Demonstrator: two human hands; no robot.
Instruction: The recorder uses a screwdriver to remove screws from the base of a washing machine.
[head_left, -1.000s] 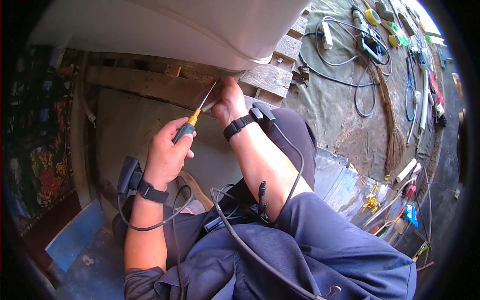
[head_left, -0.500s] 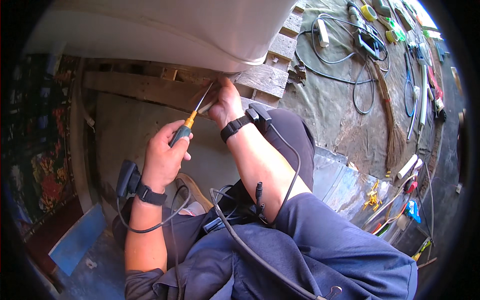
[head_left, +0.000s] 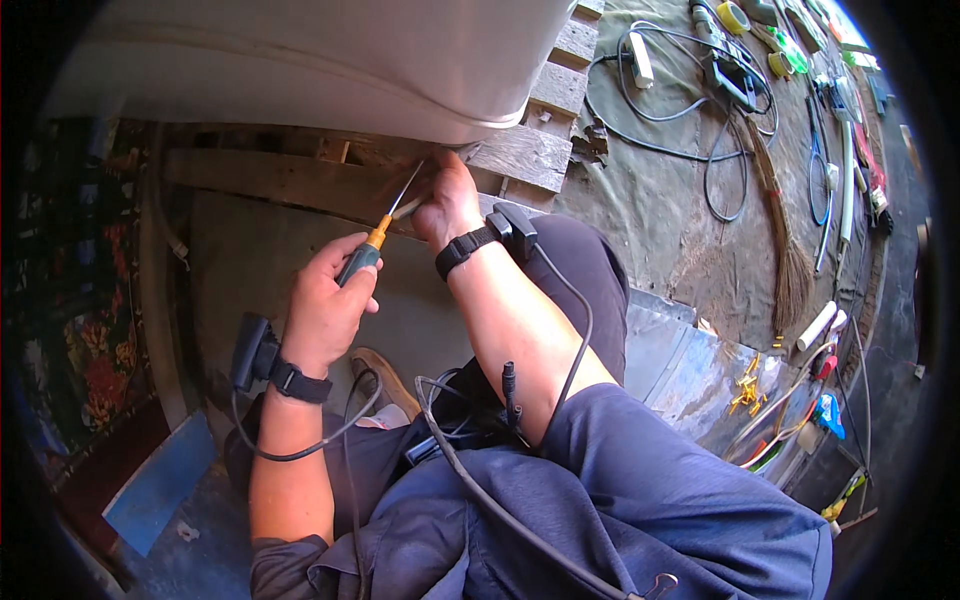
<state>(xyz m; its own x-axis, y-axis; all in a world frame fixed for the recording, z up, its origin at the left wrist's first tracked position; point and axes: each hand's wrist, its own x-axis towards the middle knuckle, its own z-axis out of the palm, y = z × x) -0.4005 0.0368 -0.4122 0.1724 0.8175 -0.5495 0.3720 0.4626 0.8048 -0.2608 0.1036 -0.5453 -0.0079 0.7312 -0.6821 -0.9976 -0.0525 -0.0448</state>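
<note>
My left hand (head_left: 327, 300) is closed around the green and yellow handle of a screwdriver (head_left: 378, 235). Its thin metal shaft points up and to the right, the tip reaching the shadow below a large white rounded container (head_left: 330, 60). My right hand (head_left: 449, 203) is curled just right of the shaft, its fingertips up against the container's underside. A short pale piece, perhaps a hose end, sticks out beside that palm; what the fingers grip is mostly hidden. The container rests on a wooden pallet (head_left: 525, 157).
To the right, a dark cloth floor covering holds a power strip (head_left: 640, 60), a coiled black cable (head_left: 715, 170), a broom (head_left: 785, 255) and tape rolls. Small yellow pieces (head_left: 745, 395) lie on a metal sheet. Cables from my wrist straps hang across my lap. A blue panel (head_left: 160, 480) stands lower left.
Both hands keep nearly the same place and hold. The screwdriver has shifted very slightly upward, and the whole view has moved a little.
</note>
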